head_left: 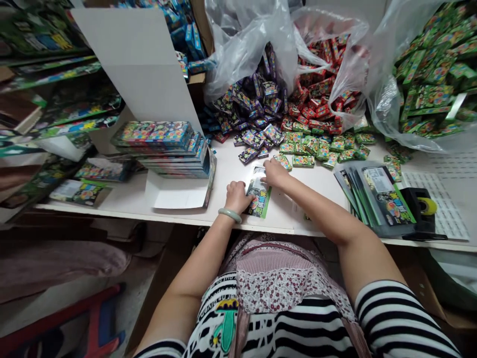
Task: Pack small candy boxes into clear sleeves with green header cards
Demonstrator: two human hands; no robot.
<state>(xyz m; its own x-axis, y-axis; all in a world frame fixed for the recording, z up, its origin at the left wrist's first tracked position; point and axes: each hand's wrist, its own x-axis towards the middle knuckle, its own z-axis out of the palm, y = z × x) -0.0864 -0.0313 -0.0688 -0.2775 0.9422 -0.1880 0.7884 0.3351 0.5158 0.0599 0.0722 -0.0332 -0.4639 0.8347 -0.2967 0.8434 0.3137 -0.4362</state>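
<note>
My left hand (pixel 237 196) is closed, its fingers curled on the lower left edge of a small green and black printed packet (pixel 259 197) that lies on the white table (pixel 122 199). My right hand (pixel 275 172) rests on the packet's top end, fingers bent down against it. Just beyond the right hand lie several small green boxes (pixel 303 160). A pale green bangle (pixel 230 214) sits on my left wrist.
Piles of small purple boxes (pixel 253 112), red boxes (pixel 320 94) and green boxes (pixel 428 84) spill from clear plastic bags at the back. A stack of blue flat boxes (pixel 167 146) stands left. Printed packets (pixel 376 196) and a black tape dispenser (pixel 423 211) lie right.
</note>
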